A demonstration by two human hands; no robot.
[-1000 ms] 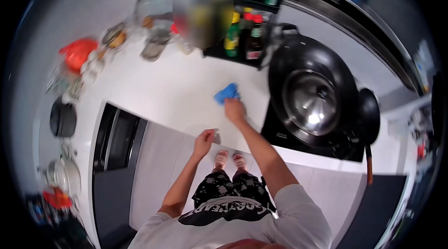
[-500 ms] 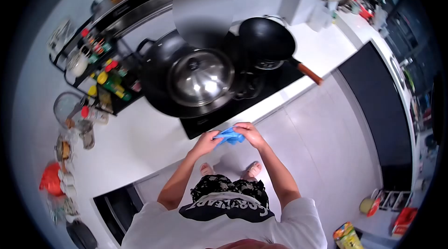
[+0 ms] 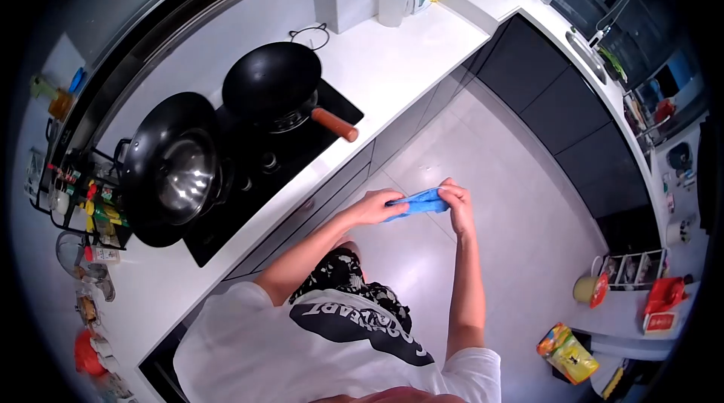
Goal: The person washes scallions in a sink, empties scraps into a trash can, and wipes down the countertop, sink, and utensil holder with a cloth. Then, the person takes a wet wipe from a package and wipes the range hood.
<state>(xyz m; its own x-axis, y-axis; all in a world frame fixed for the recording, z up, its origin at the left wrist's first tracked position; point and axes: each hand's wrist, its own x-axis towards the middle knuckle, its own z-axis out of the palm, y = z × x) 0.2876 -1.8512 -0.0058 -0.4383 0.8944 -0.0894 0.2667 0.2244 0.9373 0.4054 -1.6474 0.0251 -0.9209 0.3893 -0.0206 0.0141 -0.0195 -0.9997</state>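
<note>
A blue cloth (image 3: 424, 202) is stretched between my two hands, above the floor in the middle of the head view. My left hand (image 3: 375, 207) pinches one end of it. At the other end, my right hand (image 3: 457, 201) is closed with thumb and fingers on the fabric. The cloth looks thin and a little creased. Both hands are away from the counter and stove.
To the left, a black stove (image 3: 260, 169) bears a large wok with a shiny metal lid (image 3: 185, 180) and a black pan (image 3: 273, 80), its wooden handle (image 3: 334, 124) jutting over the counter edge. Condiment bottles (image 3: 105, 210) stand beyond. A yellow bag (image 3: 567, 354) is at lower right.
My body and view have turned right, so the stove now appears farther left. The cloth, bunched up before, is pulled longer between my hands, which are farther apart.
</note>
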